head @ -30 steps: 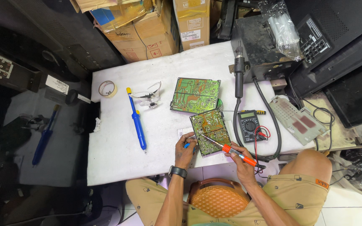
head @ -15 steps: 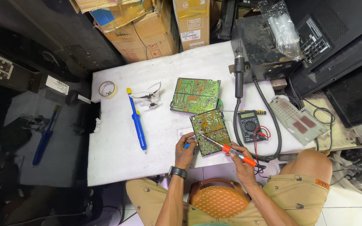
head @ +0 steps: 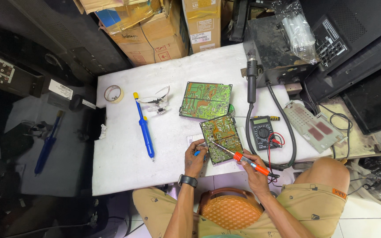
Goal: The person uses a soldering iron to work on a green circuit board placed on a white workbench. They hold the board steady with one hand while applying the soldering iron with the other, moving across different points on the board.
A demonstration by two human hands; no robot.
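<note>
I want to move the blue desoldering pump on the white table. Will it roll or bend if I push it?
The blue desoldering pump looks like a rigid round tube, so it probably will not bend. Pushed sideways, it may roll across the white table. It lies apart from the clear safety glasses.

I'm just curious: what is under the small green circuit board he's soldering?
The small circuit board lies on the white table, its far edge overlapping the larger green board. A white paper corner peeks out; the rest is covered.
</note>
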